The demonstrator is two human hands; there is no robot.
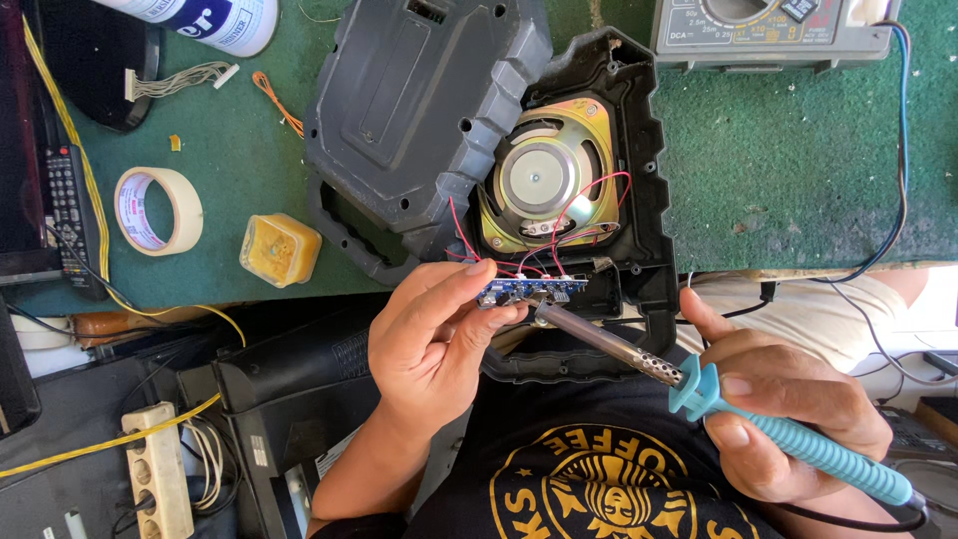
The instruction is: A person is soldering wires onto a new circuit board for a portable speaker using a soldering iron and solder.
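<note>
Nearest the camera, the right hand point(788, 419) holds a soldering iron with a ribbed turquoise plastic handle and a perforated metal barrel point(699, 389); the grip is closed around the handle, fingers and thumb pressed to it near the collar. The barrel slants up and left, its tip touching the underside edge of a small blue rectangular circuit board point(529, 290). The left hand point(434, 334) pinches that board between thumb and fingertips, holding it in the air just in front of the opened dark grey plastic speaker housing point(639, 200) on the green felt tabletop point(788, 170). Thin red wires point(574, 210) run from the board to the round metal loudspeaker point(544, 180) seated in the housing. Judgement: the step in hand is soldering a joint on the board. The next move appears to call for a steady tip on the pad and a firm hold on the board, keeping the hot barrel off the wires and fingers.
</note>
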